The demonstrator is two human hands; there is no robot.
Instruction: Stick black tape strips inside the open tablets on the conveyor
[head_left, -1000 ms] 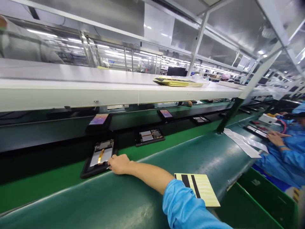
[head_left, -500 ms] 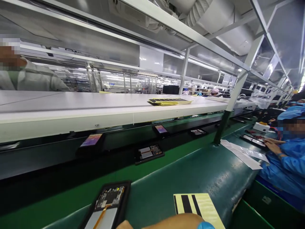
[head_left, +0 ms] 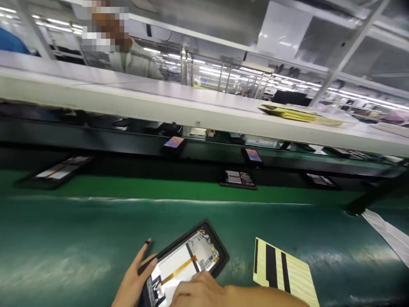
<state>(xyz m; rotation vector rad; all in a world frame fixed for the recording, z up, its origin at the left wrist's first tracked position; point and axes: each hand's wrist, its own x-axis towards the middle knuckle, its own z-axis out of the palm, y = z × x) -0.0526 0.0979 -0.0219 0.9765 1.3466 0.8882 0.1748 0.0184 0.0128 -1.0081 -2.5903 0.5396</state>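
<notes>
An opened device in a black tray (head_left: 179,270) lies tilted on the green bench, its white battery, orange ribbon and circuit board showing. At its left edge is my left hand (head_left: 136,273), thumb on the rim and a finger with a dark band stretched out; it holds the tray. My right hand (head_left: 200,292) lies over the lower right of the device with its fingers curled; whatever they hold, if anything, is hidden. To the right, a yellow sheet with black strips (head_left: 292,273) is partly covered by my right forearm.
Beyond the green bench (head_left: 79,238), a dark conveyor strip (head_left: 191,170) carries several devices in trays. Above it runs a white shelf (head_left: 191,102) with yellow sheets (head_left: 290,113). A post and white paper strips (head_left: 388,234) stand right. A person (head_left: 137,59) is behind the shelf.
The view has swung left and down. My left hand now shows at the tray's left edge, and my right hand has come into fuller view over the device, which appears turned and further right.
</notes>
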